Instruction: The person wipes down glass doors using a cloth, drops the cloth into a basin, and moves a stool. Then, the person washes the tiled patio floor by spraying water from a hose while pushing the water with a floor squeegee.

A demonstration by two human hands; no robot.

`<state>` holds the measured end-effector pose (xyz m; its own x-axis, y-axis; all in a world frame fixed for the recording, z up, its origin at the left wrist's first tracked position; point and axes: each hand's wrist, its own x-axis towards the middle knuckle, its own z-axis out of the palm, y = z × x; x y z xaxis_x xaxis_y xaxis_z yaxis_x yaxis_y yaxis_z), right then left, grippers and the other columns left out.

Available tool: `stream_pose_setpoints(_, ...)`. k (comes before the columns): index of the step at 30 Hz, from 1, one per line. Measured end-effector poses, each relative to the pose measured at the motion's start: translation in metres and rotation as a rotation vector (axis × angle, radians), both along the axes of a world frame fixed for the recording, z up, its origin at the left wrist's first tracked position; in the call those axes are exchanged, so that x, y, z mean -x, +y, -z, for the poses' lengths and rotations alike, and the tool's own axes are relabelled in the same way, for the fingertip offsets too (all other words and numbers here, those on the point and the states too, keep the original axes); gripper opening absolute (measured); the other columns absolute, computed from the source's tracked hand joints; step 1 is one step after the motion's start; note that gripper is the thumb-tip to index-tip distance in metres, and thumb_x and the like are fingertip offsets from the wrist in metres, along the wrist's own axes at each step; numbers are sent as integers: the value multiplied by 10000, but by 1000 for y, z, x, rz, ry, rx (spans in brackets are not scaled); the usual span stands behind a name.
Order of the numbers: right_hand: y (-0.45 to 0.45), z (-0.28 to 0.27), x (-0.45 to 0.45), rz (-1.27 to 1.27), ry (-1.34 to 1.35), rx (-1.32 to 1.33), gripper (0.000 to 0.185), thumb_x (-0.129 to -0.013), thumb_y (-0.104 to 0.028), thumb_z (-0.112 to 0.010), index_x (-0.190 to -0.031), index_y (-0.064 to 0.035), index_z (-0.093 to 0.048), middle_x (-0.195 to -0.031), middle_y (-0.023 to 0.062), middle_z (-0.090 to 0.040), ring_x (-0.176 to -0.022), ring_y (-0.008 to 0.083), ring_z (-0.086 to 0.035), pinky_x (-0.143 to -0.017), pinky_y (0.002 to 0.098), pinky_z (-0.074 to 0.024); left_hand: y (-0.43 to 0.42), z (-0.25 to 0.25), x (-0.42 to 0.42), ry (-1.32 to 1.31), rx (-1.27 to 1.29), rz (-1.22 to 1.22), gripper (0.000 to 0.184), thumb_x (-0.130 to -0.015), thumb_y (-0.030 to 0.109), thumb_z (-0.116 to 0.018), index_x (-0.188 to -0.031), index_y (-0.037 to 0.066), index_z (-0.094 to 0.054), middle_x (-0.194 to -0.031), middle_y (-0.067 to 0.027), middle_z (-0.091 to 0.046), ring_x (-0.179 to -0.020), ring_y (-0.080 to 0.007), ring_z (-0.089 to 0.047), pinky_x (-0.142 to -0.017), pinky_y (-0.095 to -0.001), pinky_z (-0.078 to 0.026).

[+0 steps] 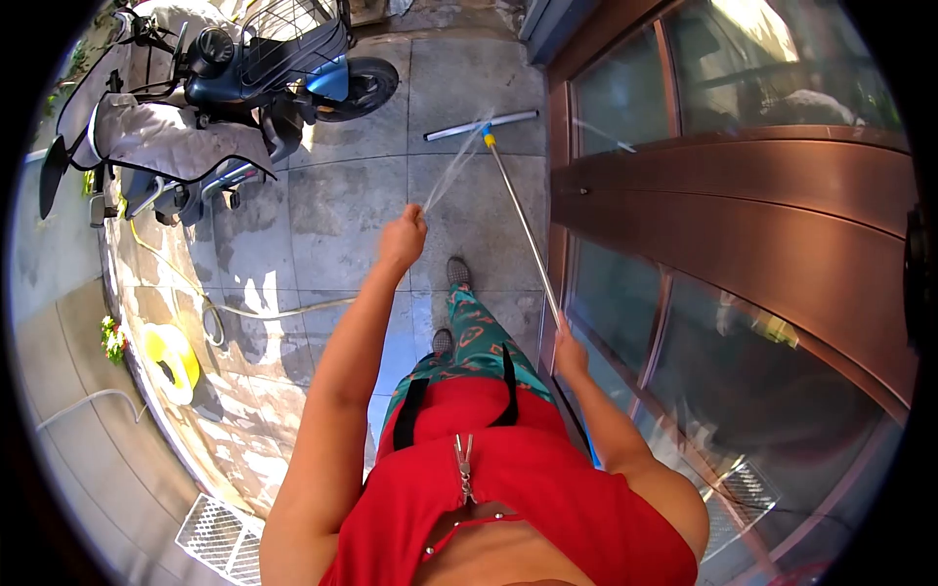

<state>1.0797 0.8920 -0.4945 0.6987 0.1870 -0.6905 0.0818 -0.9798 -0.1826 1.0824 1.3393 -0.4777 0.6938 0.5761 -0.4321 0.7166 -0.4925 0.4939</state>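
Closed around something that sprays water, my left hand [402, 237] is stretched out over the paving. The pale hose [278, 315] crosses the floor and passes behind my left forearm, and its end is hidden in my fist. A thin stream of water [450, 178] shoots from the fist toward the squeegee head. My right hand [571, 354] grips the upper end of the metal pole of a floor squeegee [517, 200]. Its wide blade lies flat on the grey tiles ahead, joined to the pole by a yellow socket [490, 140].
A parked scooter [269, 83] with a wire basket and cloth cover stands at the upper left. Brown-framed glass doors [743, 176] line the right side. A yellow ring-shaped object [170, 363] and red flowers [113, 340] are at the left wall. The tiles [342, 195] have wet patches.
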Motion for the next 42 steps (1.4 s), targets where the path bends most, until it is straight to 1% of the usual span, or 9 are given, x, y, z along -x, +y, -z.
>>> stream_pose_setpoints(4, 91, 22, -101, -117, -85, -130, 531, -955, -256, -495, -1458, -306, -331, -837, 265, -644, -804, 441, -639, -725, 542, -487, 2, 18, 14, -4, 2, -38, 264, -903, 237, -490, -1121, 112, -572, -887, -263, -660, -837, -453, -632, -744, -542, -492)
stream_pose_setpoints(9, 200, 20, -199, -303, -178, -24, 509, -953, -264, -494, -1446, -301, -371, -939, 204, -668, -876, 378, -658, -782, 499, -514, 28, 46, 79, 118, -57, -140, 274, -899, 229, -478, -1132, 116, -564, -907, -271, -657, -867, -457, -628, -760, -542, -489)
stream_pose_setpoints(16, 119, -10, -116, -398, -15, -132, 587, -922, -231, -522, -1467, -307, -317, -808, 283, -637, -745, 453, -637, -695, 538, -506, 56, 37, 198, 274, -58, -347, 295, -907, 261, -455, -1151, 131, -559, -939, -271, -656, -905, -454, -626, -797, -537, -487)
stream_pose_setpoints(20, 49, -79, -45, -489, 181, 59, 617, -924, -228, -538, -1470, -367, -285, -781, 268, -639, -724, 451, -632, -668, 538, -498, 54, 34, 256, 343, -42, -513, 323, -900, 288, -468, -1174, 141, -556, -984, -252, -663, -939, -441, -628, -826, -523, -489)
stream_pose_setpoints(23, 48, -87, -30, -625, 183, 96, 611, -923, -247, -542, -1464, -378, -289, -785, 265, -640, -739, 452, -632, -677, 547, -496, 47, 41, 293, 348, 69, -658, 340, -896, 292, -473, -1193, 144, -549, -989, -248, -665, -946, -439, -628, -842, -514, -489)
stream_pose_setpoints(29, 184, -14, -66, -824, 83, -87, 562, -911, -259, -540, -1430, -367, -354, -822, 244, -654, -764, 432, -646, -708, 533, -508, 24, 45, 346, 273, 74, -768, 346, -893, 291, -482, -1191, 128, -549, -989, -261, -659, -954, -452, -620, -850, -515, -482)
stream_pose_setpoints(34, 324, 35, -53, -897, 66, -229, 535, -913, -278, -553, -1419, -346, -391, -963, 254, -658, -902, 429, -639, -782, 522, -504, 7, 30, 398, 249, 51, -869, 350, -896, 294, -485, -1181, 101, -549, -982, -267, -656, -935, -455, -622, -824, -524, -483)
stream_pose_setpoints(38, 323, 26, -19, -955, 67, -199, 525, -911, -291, -550, -1412, -353, -405, -960, 254, -656, -900, 440, -632, -802, 519, -496, -17, 21, 452, 196, 31, -1004, 338, -901, 289, -485, -1166, 92, -557, -965, -264, -660, -919, -442, -631, -809, -516, -488)
stream_pose_setpoints(42, 206, -5, -25, -932, 159, -167, 531, -916, -314, -535, -1421, -373, -380, -928, 270, -649, -885, 455, -628, -795, 527, -486, -45, 10, 494, 243, 149, -1140, 332, -906, 284, -477, -1162, 93, -567, -996, -265, -655, -946, -439, -627, -815, -503, -491)
